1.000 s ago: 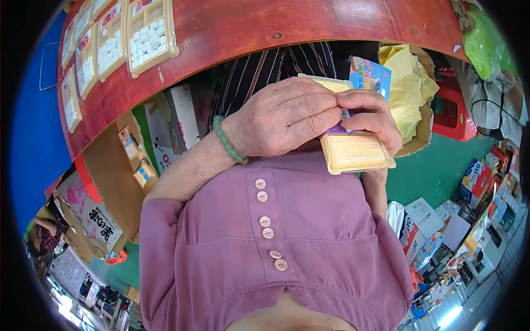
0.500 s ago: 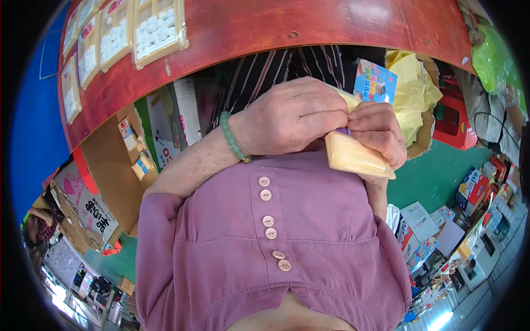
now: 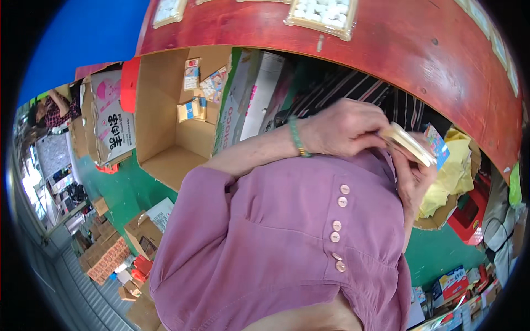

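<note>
A flat cream-coloured plastic case is held tilted in front of my chest. My left hand, with a green bead bracelet at its wrist, comes from the left, its fingers closed at the near-left end of the case. My right hand holds the case from beneath and the right, fingers bent around it. What lies inside the case cannot be made out. A blue printed card shows just behind it, beside crumpled yellow paper in a carton.
A red table curves across the far side, bearing flat cases of white pieces. At the left stands an open cardboard box with several small packs. A red plastic stool is at the right.
My view has swung left, showing more of the cardboard box. The case has been turned from its broad face toward its edge, with both hands still on it.
</note>
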Action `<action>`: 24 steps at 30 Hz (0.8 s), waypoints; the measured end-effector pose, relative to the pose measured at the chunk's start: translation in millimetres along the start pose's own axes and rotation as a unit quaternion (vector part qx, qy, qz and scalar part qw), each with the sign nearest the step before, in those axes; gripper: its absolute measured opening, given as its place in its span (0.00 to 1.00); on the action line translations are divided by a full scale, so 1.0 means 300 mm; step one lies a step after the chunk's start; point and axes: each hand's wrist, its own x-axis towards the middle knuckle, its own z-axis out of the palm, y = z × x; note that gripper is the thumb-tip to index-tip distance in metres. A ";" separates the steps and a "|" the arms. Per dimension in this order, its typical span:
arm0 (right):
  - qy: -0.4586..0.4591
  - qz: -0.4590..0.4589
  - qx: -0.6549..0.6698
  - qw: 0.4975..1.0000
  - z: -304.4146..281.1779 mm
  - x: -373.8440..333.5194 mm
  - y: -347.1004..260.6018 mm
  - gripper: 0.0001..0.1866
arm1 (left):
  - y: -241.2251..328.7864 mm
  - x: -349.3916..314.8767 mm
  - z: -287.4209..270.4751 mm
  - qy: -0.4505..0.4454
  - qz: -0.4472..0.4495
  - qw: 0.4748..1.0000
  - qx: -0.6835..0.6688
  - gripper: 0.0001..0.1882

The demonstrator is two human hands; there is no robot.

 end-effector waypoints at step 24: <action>0.008 0.004 -0.456 0.890 0.067 0.234 0.595 0.18 | 0.078 -0.779 -0.708 0.135 -0.483 0.645 0.576 0.29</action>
